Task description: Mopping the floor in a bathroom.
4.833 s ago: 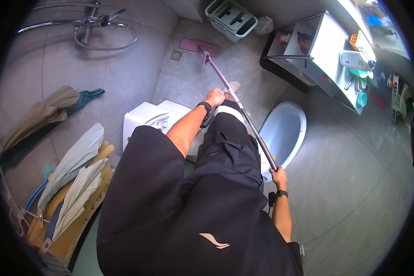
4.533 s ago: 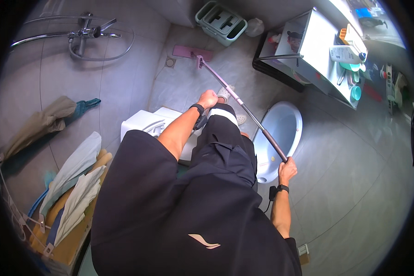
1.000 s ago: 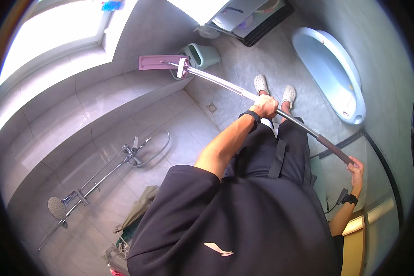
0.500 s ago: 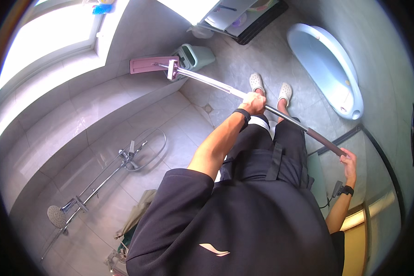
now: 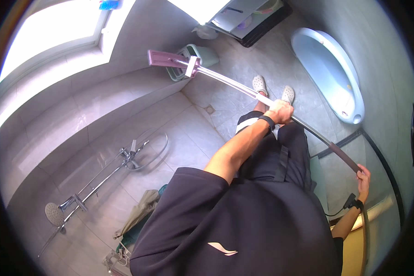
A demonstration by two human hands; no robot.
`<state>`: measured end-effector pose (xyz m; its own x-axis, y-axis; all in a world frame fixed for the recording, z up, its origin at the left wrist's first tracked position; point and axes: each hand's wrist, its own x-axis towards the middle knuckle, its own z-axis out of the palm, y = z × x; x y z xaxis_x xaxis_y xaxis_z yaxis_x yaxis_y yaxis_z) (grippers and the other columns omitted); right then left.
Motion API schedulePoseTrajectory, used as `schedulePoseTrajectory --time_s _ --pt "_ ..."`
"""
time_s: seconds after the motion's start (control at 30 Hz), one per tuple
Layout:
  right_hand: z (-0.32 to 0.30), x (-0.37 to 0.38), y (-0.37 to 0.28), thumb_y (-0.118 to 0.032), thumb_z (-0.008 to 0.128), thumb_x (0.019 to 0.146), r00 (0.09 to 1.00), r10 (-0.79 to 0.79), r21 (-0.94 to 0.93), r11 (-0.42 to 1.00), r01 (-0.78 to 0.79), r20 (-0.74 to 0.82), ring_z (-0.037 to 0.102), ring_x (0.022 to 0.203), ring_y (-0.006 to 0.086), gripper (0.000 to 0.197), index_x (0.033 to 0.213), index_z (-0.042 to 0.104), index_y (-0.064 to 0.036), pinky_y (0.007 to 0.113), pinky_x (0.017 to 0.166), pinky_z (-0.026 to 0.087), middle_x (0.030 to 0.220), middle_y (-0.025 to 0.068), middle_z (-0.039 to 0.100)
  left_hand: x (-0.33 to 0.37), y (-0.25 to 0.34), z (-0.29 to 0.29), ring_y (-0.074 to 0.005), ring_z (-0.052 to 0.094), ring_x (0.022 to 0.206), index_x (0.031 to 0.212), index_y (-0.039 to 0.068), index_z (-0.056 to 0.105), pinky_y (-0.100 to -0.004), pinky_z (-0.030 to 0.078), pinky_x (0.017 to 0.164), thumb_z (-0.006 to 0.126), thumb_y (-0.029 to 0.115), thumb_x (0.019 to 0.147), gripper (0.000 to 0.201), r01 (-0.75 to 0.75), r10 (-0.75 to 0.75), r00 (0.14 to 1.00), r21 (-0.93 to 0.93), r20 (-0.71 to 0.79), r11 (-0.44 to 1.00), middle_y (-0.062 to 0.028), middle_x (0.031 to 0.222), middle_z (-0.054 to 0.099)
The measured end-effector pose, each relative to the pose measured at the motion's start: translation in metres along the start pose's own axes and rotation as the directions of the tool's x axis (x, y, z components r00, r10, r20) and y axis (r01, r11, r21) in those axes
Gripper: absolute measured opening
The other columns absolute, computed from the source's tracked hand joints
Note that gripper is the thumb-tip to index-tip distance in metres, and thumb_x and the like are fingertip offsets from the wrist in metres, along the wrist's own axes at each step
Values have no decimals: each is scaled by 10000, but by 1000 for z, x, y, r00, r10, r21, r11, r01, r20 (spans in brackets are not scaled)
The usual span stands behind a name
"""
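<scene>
A flat mop (image 5: 227, 82) slants across the view, its pink head (image 5: 168, 60) raised at the far left, in front of a pale green bin (image 5: 207, 55). My left hand (image 5: 281, 112) is wrapped round the middle of the silver pole. Further down, at the brown grip (image 5: 345, 156), my right hand (image 5: 363, 180) holds the pole's end near the glass partition. The fingers of the right hand are curled against the grip, partly hidden by it.
A light blue baby bathtub (image 5: 329, 69) leans by the right wall. A cabinet (image 5: 232, 20) stands at the far end. On the left are a tiled ledge (image 5: 73, 103) and a shower set (image 5: 94, 191). A cloth (image 5: 140, 211) hangs at lower left. Black edging (image 5: 338, 140) lies at right.
Both hands have carried the mop to the right and slightly nearer to me. Its pink head has shifted right, and covers part of the bin.
</scene>
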<state>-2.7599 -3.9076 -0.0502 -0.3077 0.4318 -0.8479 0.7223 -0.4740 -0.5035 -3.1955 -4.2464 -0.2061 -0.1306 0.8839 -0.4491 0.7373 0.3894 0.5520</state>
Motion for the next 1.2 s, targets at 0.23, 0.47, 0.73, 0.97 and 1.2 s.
schedulePoseTrajectory --time_s 0.23,0.47,0.73,0.97,1.2 --pt "-34 -25 -8 -89 698 822 998 -50 -34 998 49 -36 521 661 93 416 1217 618 15 206 573 403 950 77 649 10 25 -10 -337 698 673 637 59 685 -434 556 633 706 275 653 218 -11 12 997 9 -76 1000 -176 680 677" --pt "-53 -63 -37 -91 705 799 978 -160 -104 984 147 -134 461 540 77 409 1188 632 14 204 483 364 844 54 616 -3 43 -8 -327 691 631 627 86 686 -434 554 605 739 312 633 233 -69 61 994 -88 -93 994 -136 631 670" --pt "-16 -87 -89 -124 742 796 946 -277 -132 957 256 -170 421 525 56 375 1137 668 14 191 459 329 792 19 591 -4 26 -57 -373 680 664 657 61 694 -466 546 638 678 287 630 228 -132 113 973 -88 -199 987 -174 654 663" --pt "24 -110 -133 -150 764 776 894 -434 -161 895 415 -114 431 481 59 378 1111 683 4 193 439 328 741 39 610 -40 9 -96 -374 676 659 653 61 685 -476 542 626 664 282 649 222 -119 100 963 -63 -249 991 -172 669 668" --pt "35 -145 -190 -172 757 815 794 -595 -173 801 574 -121 453 445 68 278 1015 617 -39 193 412 322 691 61 609 -56 6 -128 -375 653 619 677 75 655 -471 523 588 672 287 670 212 -126 62 891 -113 -451 986 -152 616 632"
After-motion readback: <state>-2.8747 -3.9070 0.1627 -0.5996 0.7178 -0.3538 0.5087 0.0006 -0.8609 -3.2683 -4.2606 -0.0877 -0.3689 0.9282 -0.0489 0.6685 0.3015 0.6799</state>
